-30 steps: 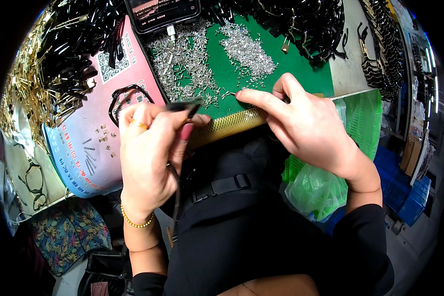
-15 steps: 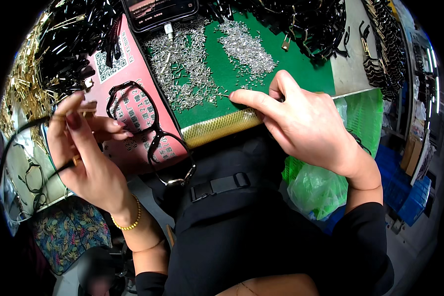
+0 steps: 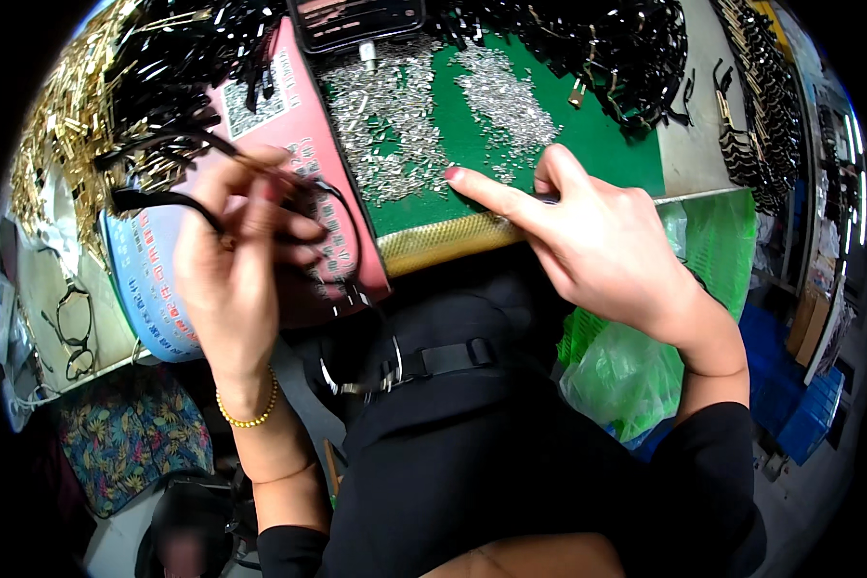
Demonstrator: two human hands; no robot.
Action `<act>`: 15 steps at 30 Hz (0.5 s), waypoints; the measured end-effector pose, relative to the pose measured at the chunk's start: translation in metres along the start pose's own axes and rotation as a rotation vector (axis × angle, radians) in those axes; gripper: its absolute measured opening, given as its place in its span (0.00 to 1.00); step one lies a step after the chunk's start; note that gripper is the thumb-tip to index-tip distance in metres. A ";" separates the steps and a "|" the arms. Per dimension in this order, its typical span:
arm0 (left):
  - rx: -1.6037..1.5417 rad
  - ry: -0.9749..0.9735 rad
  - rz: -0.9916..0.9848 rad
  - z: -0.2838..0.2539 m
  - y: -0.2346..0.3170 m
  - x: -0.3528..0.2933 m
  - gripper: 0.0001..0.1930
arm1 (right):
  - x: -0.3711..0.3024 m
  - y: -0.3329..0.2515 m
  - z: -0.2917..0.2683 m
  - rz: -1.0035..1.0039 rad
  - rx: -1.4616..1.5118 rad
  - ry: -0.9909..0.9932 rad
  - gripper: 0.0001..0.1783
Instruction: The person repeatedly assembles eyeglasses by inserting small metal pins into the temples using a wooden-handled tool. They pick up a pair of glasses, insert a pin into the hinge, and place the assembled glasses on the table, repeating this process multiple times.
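My left hand (image 3: 236, 279) pinches a black eyeglass frame (image 3: 169, 199), smeared by motion. Its temples point left past my fingers, and the rims hang to the right over a pink printed sheet (image 3: 308, 125). At the front of a green mat (image 3: 607, 144), my right hand (image 3: 607, 246) points its index fingertip at a scatter of tiny silver metal pins or screws (image 3: 395, 144). The other right fingers curl around a small dark thing, mostly hidden. A second silver pile (image 3: 511, 106) lies farther back. Gold patterned edging (image 3: 453, 239) runs along the mat's near side.
A phone (image 3: 356, 24) with a white plug stands behind the pins. Black eyewear parts (image 3: 617, 67) heap at the back, gold ones (image 3: 53, 116) at far left. Another eyeglass frame (image 3: 72, 313) lies at left. A green plastic bag (image 3: 626, 376) hangs below the table's right edge.
My left hand has swung right with the eyeglass frame and turned it, so the temples rise and the rims blur. My right hand stays near the pins. The whole view has shifted slightly.
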State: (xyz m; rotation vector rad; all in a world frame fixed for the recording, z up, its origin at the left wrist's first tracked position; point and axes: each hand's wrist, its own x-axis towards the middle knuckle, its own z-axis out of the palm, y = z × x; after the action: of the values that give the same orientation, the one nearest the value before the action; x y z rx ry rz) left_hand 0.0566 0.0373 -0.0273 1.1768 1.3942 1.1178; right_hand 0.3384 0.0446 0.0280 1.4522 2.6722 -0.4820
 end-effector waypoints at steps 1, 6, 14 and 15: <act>-0.025 -0.065 -0.075 0.002 0.005 -0.007 0.09 | 0.000 -0.001 0.001 -0.006 0.024 -0.003 0.38; 0.003 -0.131 -0.073 0.006 0.004 -0.016 0.10 | 0.011 -0.022 -0.005 -0.144 0.185 -0.054 0.38; 0.067 -0.075 -0.018 0.013 0.006 -0.019 0.06 | 0.031 -0.029 0.004 -0.260 0.042 -0.084 0.35; 0.091 -0.089 0.025 0.013 0.003 -0.019 0.06 | 0.031 -0.030 0.004 -0.260 0.043 -0.081 0.35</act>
State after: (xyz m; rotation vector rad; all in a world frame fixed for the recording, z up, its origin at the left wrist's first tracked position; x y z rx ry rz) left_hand 0.0709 0.0191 -0.0240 1.2967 1.3774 1.0160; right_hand 0.2961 0.0537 0.0253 1.0724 2.8131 -0.6048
